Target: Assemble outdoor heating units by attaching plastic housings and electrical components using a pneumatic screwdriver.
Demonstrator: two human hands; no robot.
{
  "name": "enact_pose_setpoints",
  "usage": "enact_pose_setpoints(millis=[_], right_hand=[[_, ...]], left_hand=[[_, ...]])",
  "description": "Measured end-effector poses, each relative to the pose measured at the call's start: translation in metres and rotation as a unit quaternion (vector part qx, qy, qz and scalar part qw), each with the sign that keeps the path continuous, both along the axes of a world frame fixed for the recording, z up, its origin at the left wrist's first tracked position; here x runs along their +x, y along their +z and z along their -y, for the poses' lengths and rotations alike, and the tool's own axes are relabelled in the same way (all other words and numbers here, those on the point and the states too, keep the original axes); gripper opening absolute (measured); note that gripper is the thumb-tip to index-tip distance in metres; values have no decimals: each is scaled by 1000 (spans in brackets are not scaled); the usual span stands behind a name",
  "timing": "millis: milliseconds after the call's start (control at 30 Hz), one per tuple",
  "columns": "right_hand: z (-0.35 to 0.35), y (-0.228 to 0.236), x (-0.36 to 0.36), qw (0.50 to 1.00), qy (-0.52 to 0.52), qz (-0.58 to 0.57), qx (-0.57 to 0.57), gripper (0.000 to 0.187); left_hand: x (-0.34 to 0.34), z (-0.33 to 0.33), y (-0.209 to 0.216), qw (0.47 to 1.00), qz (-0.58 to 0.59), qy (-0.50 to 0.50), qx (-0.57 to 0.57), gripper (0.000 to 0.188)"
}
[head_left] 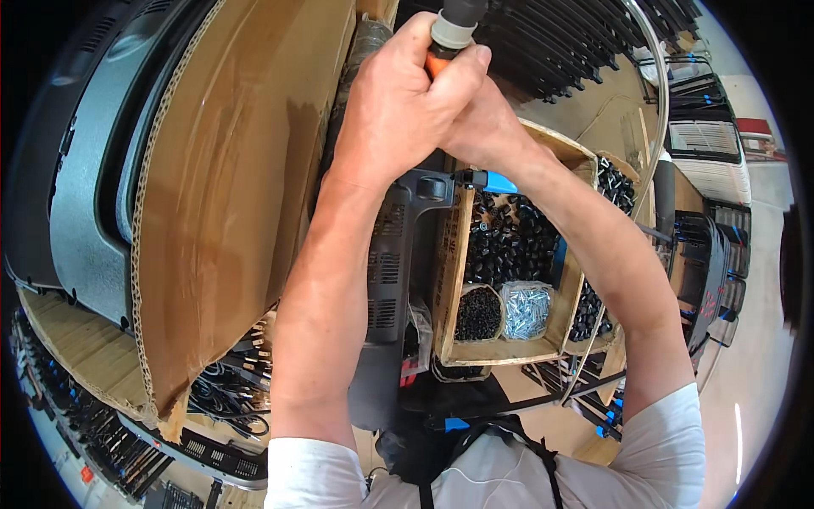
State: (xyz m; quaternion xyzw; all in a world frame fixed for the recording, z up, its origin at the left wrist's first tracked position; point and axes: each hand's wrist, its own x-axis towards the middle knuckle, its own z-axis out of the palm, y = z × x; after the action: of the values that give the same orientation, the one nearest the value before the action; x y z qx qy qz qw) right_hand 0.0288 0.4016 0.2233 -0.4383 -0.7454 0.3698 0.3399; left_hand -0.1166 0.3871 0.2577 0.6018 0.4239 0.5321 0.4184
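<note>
My left hand (394, 97) is closed around a black tool (454, 32) with a light grey collar and an orange part, an electric screwdriver by its look. Close against it, my right hand (483, 127) grips the same spot; its fingers are mostly hidden behind the left hand. The tool's lower end is also covered. Below the hands lies a dark grey plastic housing (388, 271) with rows of vent slots. A blue-ended black part (500, 182) sits beside it, under my right wrist.
Right of the housing stands a wooden box (451, 280) holding black knobs (513, 229), small black screws (479, 314) and silver screws (526, 310). A tall cardboard sheet (229, 187) rises at left, beside large grey-black housings (85, 178). A curved metal tube (663, 85) passes at right.
</note>
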Motion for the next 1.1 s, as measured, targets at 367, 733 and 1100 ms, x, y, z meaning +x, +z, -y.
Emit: enact_pose_setpoints(millis=[367, 733, 1100], right_hand=[[15, 28, -7, 994, -2, 29, -108, 39], [26, 25, -6, 992, 6, 122, 25, 35], [28, 17, -21, 973, -67, 181, 125, 34]], left_hand=[[-45, 36, -34, 992, 112, 43, 28, 55], [-9, 75, 33, 923, -355, 149, 17, 64], [-9, 76, 45, 943, -293, 160, 11, 55]])
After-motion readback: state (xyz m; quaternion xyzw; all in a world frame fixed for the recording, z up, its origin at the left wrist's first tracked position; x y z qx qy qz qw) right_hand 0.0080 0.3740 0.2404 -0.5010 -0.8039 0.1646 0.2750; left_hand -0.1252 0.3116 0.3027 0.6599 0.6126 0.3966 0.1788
